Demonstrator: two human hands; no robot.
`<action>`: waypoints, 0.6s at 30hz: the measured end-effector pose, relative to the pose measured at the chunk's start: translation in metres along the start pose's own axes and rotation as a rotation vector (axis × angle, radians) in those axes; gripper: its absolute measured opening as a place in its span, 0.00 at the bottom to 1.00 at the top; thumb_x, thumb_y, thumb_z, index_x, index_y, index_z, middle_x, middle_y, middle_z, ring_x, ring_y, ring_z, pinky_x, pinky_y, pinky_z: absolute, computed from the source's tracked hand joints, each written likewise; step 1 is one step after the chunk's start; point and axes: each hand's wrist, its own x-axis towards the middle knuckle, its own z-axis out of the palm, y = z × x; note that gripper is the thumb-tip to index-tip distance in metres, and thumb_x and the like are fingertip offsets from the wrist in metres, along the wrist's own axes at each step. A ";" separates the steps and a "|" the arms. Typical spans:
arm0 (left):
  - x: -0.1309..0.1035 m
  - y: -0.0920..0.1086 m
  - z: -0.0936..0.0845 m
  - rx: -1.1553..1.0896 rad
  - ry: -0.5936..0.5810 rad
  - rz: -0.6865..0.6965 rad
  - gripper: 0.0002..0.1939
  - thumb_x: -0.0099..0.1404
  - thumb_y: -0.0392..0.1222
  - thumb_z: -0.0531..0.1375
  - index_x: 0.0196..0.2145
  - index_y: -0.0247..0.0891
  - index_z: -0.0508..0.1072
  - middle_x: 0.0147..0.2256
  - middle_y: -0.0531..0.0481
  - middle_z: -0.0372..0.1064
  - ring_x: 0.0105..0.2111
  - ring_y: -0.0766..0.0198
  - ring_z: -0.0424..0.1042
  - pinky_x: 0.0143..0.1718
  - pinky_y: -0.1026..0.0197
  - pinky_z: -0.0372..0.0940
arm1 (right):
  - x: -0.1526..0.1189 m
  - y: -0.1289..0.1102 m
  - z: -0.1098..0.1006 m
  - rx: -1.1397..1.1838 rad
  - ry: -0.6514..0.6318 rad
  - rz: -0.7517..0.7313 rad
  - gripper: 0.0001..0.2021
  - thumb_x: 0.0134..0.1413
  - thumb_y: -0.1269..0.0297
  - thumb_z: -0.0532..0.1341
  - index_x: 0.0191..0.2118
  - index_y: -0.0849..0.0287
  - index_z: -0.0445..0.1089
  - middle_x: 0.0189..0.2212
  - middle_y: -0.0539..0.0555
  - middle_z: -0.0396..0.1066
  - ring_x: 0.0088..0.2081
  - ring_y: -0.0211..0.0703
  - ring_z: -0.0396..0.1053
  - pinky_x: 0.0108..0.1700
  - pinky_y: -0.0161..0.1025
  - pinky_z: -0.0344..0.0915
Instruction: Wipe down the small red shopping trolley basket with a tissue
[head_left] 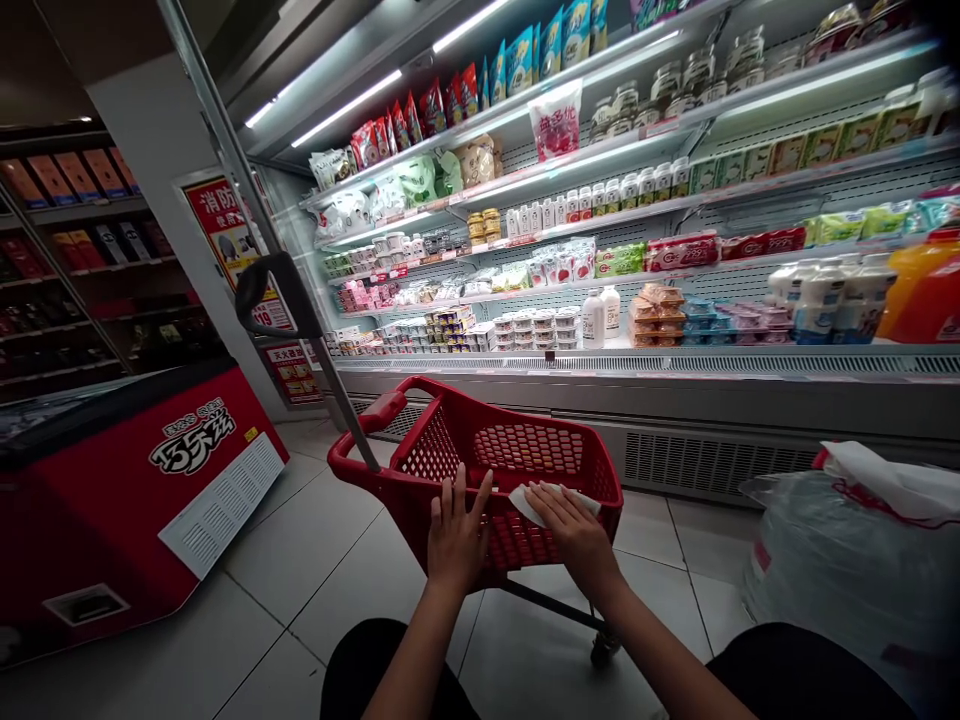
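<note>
A red plastic shopping trolley basket [616,490] stands sideways in front of me, its side wall full of holes. My left hand [459,535] rests on the near wall with its fingers spread; nothing is in it. Beneath the fingers of my right hand [576,535], a white cloth or tissue [526,508] is pressed onto the near top rim. Part of the cloth is covered by those fingers. From the basket's left end rises a slanted metal pole [341,385] with a black handle grip [304,295].
Behind the basket runs a lit refrigerated display [720,365] stocked with dairy goods. A red chest freezer [120,530] stands at the left. On the right, a large translucent plastic bag [832,570] sits on the tiled floor [315,600]. One trolley wheel [604,650] shows below my right arm.
</note>
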 end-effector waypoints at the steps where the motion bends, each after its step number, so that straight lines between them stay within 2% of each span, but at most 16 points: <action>1: -0.001 -0.003 0.000 0.006 -0.002 0.007 0.45 0.70 0.48 0.62 0.75 0.56 0.40 0.75 0.46 0.46 0.69 0.41 0.55 0.63 0.40 0.55 | -0.007 0.009 -0.003 -0.007 -0.002 0.003 0.34 0.65 0.81 0.47 0.74 0.56 0.52 0.69 0.52 0.62 0.69 0.45 0.59 0.70 0.52 0.59; 5: -0.001 -0.010 0.000 0.018 -0.013 0.026 0.44 0.71 0.44 0.60 0.76 0.55 0.40 0.74 0.48 0.47 0.70 0.46 0.55 0.63 0.42 0.53 | -0.034 0.041 -0.013 -0.025 0.005 0.069 0.37 0.64 0.81 0.47 0.76 0.54 0.46 0.71 0.52 0.59 0.70 0.46 0.58 0.69 0.52 0.61; 9: 0.003 -0.009 0.002 0.015 -0.001 0.025 0.44 0.71 0.44 0.59 0.76 0.55 0.40 0.75 0.49 0.45 0.69 0.45 0.55 0.64 0.43 0.52 | -0.039 0.052 -0.013 -0.033 0.000 0.141 0.38 0.63 0.82 0.46 0.76 0.52 0.47 0.70 0.52 0.60 0.70 0.46 0.59 0.67 0.52 0.64; 14: 0.007 -0.007 0.005 0.020 -0.003 -0.008 0.44 0.71 0.43 0.60 0.76 0.53 0.41 0.75 0.47 0.44 0.70 0.45 0.55 0.64 0.43 0.53 | -0.015 0.040 0.001 -0.016 -0.008 0.137 0.36 0.63 0.81 0.47 0.75 0.54 0.51 0.69 0.53 0.63 0.69 0.47 0.60 0.67 0.51 0.64; 18: 0.006 -0.009 0.000 0.039 -0.034 -0.057 0.45 0.69 0.40 0.60 0.76 0.53 0.41 0.75 0.45 0.43 0.70 0.45 0.53 0.63 0.42 0.53 | 0.015 0.009 0.016 0.048 -0.022 0.049 0.35 0.61 0.81 0.48 0.73 0.56 0.55 0.69 0.54 0.63 0.69 0.47 0.61 0.68 0.52 0.63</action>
